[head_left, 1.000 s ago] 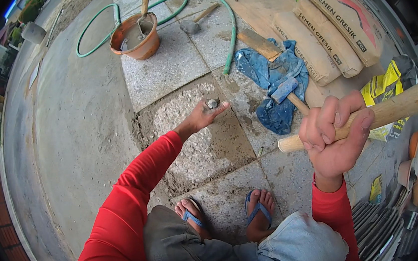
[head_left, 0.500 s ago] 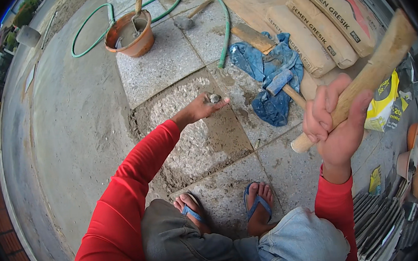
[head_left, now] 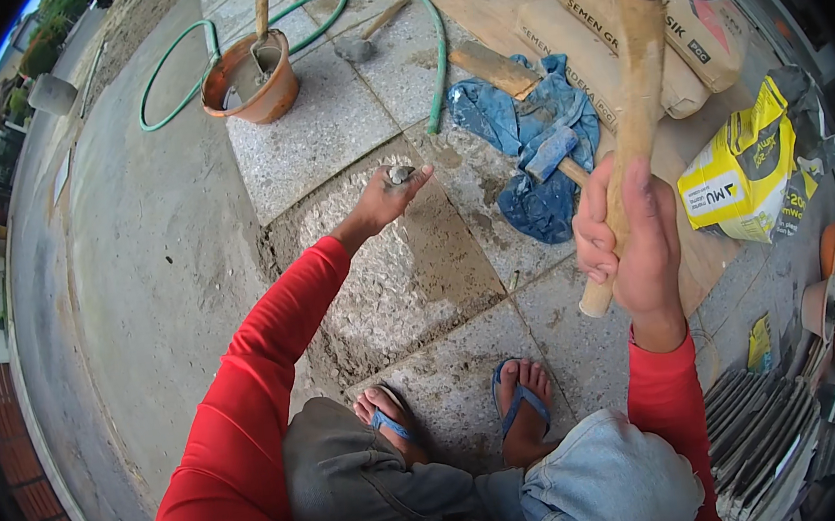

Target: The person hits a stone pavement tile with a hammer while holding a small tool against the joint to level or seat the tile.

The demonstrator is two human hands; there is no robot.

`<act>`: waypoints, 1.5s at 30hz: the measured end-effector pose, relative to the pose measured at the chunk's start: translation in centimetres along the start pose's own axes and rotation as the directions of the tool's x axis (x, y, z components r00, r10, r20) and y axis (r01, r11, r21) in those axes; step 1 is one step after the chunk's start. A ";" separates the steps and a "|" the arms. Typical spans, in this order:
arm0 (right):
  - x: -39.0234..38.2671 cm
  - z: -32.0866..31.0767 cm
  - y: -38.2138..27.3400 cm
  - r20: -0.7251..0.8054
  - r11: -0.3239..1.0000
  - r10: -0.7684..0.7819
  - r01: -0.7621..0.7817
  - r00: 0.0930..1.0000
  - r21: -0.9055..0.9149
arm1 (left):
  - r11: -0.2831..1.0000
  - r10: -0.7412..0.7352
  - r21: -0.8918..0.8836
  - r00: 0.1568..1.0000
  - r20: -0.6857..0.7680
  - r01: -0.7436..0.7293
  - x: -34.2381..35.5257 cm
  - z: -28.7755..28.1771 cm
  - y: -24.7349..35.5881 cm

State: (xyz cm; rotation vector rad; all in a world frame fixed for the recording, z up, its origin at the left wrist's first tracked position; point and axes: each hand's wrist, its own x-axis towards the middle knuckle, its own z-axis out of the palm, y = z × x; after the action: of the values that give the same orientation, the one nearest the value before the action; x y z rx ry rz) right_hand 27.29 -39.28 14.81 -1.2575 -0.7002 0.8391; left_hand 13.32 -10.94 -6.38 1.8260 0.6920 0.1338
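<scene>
I am squatting on a paved yard floor (head_left: 325, 139) of grey stone tiles. My left hand (head_left: 382, 201) is pinching a small metal chisel (head_left: 399, 173) against the rough tile (head_left: 409, 271), fingers closed round it. My right hand (head_left: 638, 249) is gripping a wooden-handled hammer (head_left: 635, 69), raised high. Just beyond are lying a blue cloth (head_left: 527, 139), cement sacks (head_left: 597, 32) and an orange bucket (head_left: 249, 81).

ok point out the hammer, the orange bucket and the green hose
hammer (head_left: 630, 89), head view, middle of its wooden handle
orange bucket (head_left: 271, 96), head view, its outer wall
green hose (head_left: 439, 78), head view, straight stretch beside the blue cloth
</scene>
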 end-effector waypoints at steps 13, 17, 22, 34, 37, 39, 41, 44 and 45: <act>-1.0 1.3 9.9 0.043 0.879 0.334 -0.295 0.942 -0.375 | 0.995 -0.049 -0.093 0.999 -0.003 0.048 0.8 -0.9 -1.8; 0.5 0.4 -0.7 0.001 0.999 -0.023 0.023 1.000 0.026 | 1.000 -0.017 0.026 0.999 0.031 0.017 0.8 -0.3 -0.6; 1.6 1.6 3.4 -0.124 0.860 -0.441 0.458 0.889 0.226 | 0.999 -0.039 0.003 0.995 0.089 0.038 0.4 0.6 -0.6; 0.5 0.2 -1.9 -0.002 0.988 -0.122 0.122 0.992 0.096 | 0.999 0.017 -0.044 1.000 -0.025 -0.018 1.5 0.4 0.8; 2.1 1.5 -0.6 -0.115 0.873 -0.404 0.420 0.907 0.249 | 1.000 -0.013 -0.010 1.000 -0.020 0.012 1.9 0.9 0.0; 2.1 2.4 4.9 -0.151 0.844 -0.480 0.501 0.864 0.190 | 0.996 0.036 0.084 0.999 0.019 -0.037 2.2 1.1 -0.6; 1.0 2.5 10.5 0.009 0.822 -0.064 0.057 0.998 -0.567 | 0.976 0.183 0.109 0.982 0.049 -0.187 2.4 1.4 -1.1; 0.0 1.3 12.8 0.130 0.723 0.242 -0.089 0.962 -0.685 | 0.962 0.247 0.101 0.966 0.081 -0.255 2.9 1.1 -0.9; -0.3 0.7 11.6 0.140 0.772 0.252 -0.112 0.958 -0.625 | 0.980 0.194 0.044 0.980 0.035 -0.196 2.9 1.0 -0.8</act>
State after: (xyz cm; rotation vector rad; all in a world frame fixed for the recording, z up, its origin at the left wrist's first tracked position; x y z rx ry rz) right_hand 24.82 -38.01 3.58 -1.8641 -1.0979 0.9557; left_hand 15.82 -10.12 -8.13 1.9354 0.4971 0.2203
